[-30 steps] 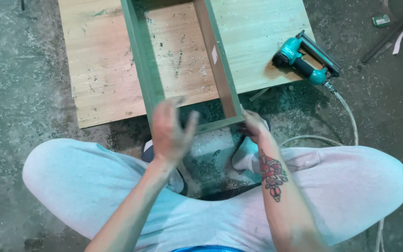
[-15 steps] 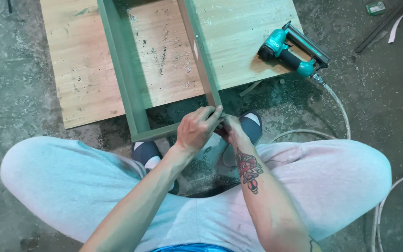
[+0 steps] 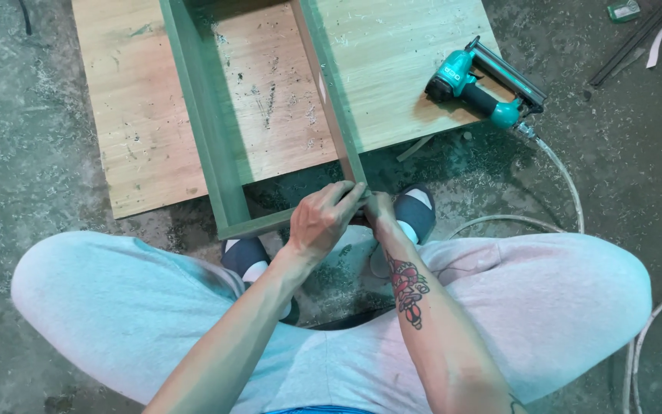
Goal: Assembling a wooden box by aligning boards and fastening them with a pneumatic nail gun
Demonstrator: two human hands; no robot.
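Note:
A green wooden frame (image 3: 204,115) lies on a light wooden board (image 3: 139,107) on the floor in front of me. My left hand (image 3: 322,221) grips the frame's near right corner from above, fingers wrapped over the joint. Pressed against the same corner from the right, my right hand (image 3: 377,211) is mostly hidden behind the left one. My tattooed right forearm runs down toward my lap. I squat with knees spread, both feet just below the frame's near rail.
A teal pneumatic nail gun (image 3: 478,83) rests on the board's right edge, its pale air hose (image 3: 568,192) curving across the dusty concrete floor. Scrap strips (image 3: 637,31) lie at the top right. Sawdust is scattered around.
My left hand has moved from open in mid-air to the frame's near right corner and closed on it beside my right hand. The view has drifted slightly.

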